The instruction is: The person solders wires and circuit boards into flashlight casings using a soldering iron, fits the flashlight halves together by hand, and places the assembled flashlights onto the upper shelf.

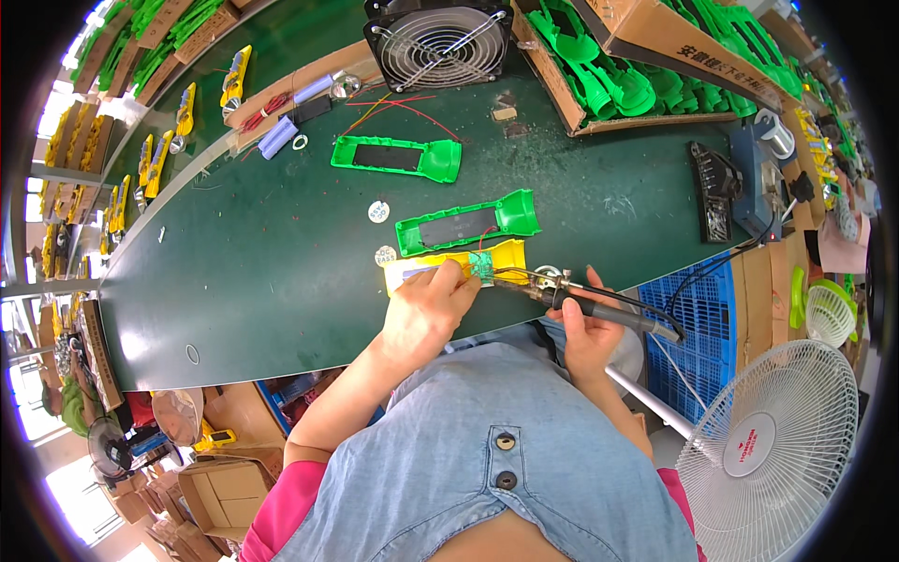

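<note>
My right hand [590, 335] is wrapped round the dark handle of a soldering iron [613, 317] with a metal feed tube along it. The iron points left, its tip close to a small green circuit board [481, 268]. That board lies over a yellow flashlight-shaped housing half [507, 255] near the table's front edge. My left hand [426, 304] lies over the housing, fingers curled and fingertips closed at the board's left edge. Thin wires run from the board. Just beyond sits a green housing half [517, 215] with a dark inner panel; another green half [440, 161] lies farther back.
A metal-grilled fan [440, 47] stands at the back of the green table [272, 272]. Green housings fill a cardboard box [646, 125] at back right. A solder-spool device [757, 178] stands right. Purple cylindrical cells [277, 138] and wires lie back left; a white fan [758, 445] stands lower right.
</note>
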`<state>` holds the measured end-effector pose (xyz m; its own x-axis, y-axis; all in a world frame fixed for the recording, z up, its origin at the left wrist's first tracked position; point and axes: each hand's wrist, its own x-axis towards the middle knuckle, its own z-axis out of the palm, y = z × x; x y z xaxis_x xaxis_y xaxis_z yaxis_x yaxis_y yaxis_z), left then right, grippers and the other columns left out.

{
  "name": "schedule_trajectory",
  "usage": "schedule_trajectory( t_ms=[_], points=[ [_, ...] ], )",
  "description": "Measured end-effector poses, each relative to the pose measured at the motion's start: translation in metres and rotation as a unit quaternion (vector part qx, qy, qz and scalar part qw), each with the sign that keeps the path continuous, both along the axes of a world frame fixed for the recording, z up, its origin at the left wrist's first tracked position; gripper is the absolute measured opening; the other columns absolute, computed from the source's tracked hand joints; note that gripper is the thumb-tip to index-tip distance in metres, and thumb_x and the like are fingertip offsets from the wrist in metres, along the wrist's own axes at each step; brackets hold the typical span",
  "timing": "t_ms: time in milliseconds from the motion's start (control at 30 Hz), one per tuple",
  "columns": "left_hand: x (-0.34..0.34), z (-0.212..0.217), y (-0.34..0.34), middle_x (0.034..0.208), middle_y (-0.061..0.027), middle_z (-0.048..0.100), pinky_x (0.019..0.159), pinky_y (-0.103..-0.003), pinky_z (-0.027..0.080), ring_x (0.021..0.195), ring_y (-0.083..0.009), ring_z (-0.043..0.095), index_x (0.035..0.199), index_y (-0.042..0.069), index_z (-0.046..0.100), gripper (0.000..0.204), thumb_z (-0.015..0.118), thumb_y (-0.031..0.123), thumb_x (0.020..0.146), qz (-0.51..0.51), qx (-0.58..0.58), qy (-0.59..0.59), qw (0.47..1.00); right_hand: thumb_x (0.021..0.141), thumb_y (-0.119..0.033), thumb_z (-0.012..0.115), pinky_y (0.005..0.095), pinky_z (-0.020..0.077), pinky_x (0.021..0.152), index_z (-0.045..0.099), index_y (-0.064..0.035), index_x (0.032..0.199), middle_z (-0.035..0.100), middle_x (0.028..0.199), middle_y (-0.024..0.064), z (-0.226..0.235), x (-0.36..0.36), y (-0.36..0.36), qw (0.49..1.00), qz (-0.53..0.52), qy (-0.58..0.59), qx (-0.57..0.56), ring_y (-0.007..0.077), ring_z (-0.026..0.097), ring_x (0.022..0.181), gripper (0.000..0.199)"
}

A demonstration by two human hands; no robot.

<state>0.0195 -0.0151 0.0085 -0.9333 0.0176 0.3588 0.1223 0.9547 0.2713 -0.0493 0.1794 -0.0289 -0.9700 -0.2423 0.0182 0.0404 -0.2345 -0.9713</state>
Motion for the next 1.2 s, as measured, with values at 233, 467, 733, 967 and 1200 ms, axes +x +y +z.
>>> schedule_trajectory(
  t_ms=[233, 467, 733, 967, 1200],
  points=[
    [-0.001, 0.003, 0.001, 0.074, -0.0049, 0.048, 0.05, -0.029, 0.046, 0.059, -0.0178, 0.055, 0.085, 0.006, 0.063, 0.025, 0.061, 0.005, 0.06, 0.003, 0.006, -0.011, 1.0, 0.076, 0.004, 0.06, 0.029, 0.0576, 0.063, 0.053, 0.0083, 0.096, 0.034, 0.126, 0.0258, -0.008, -0.003, 0.001, 1.0, -0.002, -0.023, 0.004, 0.0229, 0.06, 0.084, 0.022],
    [-0.002, 0.005, 0.003, 0.075, -0.0068, 0.044, 0.053, -0.03, 0.046, 0.061, -0.0187, 0.054, 0.082, 0.003, 0.059, 0.021, 0.058, 0.005, 0.061, -0.001, 0.008, -0.029, 1.0, 0.08, -0.002, 0.059, 0.0267, 0.0555, 0.059, 0.051, 0.0092, 0.099, 0.042, 0.121, 0.0251, -0.004, -0.006, 0.007, 0.998, 0.001, -0.064, -0.003, 0.0216, 0.063, 0.073, 0.024],
    [-0.001, 0.006, 0.01, 0.076, -0.0076, 0.045, 0.055, -0.032, 0.045, 0.065, -0.02, 0.053, 0.079, 0.003, 0.059, 0.018, 0.058, 0.003, 0.061, 0.023, 0.0, -0.05, 0.999, 0.081, -0.003, 0.057, 0.0248, 0.0522, 0.057, 0.046, 0.0078, 0.11, 0.053, 0.11, 0.0217, -0.012, -0.021, 0.018, 0.992, -0.062, 0.099, -0.044, 0.0203, 0.063, 0.066, 0.033],
    [-0.018, 0.022, -0.016, 0.083, -0.0091, 0.051, 0.063, -0.034, 0.044, 0.075, -0.0246, 0.052, 0.086, 0.005, 0.064, 0.017, 0.063, 0.002, 0.069, 0.123, 0.136, 0.034, 0.983, 0.087, -0.01, 0.052, 0.0233, 0.0402, 0.053, 0.048, 0.0004, 0.105, 0.058, 0.065, 0.0094, 0.003, -0.046, 0.029, 0.972, -0.155, 0.173, 0.045, 0.0126, 0.053, 0.057, 0.022],
    [-0.036, -0.025, -0.068, 0.075, -0.0119, 0.054, 0.058, -0.036, 0.049, 0.066, -0.028, 0.058, 0.09, 0.008, 0.061, 0.028, 0.055, 0.0, 0.064, 0.221, -0.065, -0.104, 0.968, 0.087, -0.003, 0.049, 0.0221, 0.0453, 0.053, 0.044, 0.0042, 0.108, 0.061, 0.076, 0.014, -0.018, -0.064, 0.033, 0.958, -0.152, 0.226, 0.087, 0.0147, 0.058, 0.059, 0.023]
  ],
)
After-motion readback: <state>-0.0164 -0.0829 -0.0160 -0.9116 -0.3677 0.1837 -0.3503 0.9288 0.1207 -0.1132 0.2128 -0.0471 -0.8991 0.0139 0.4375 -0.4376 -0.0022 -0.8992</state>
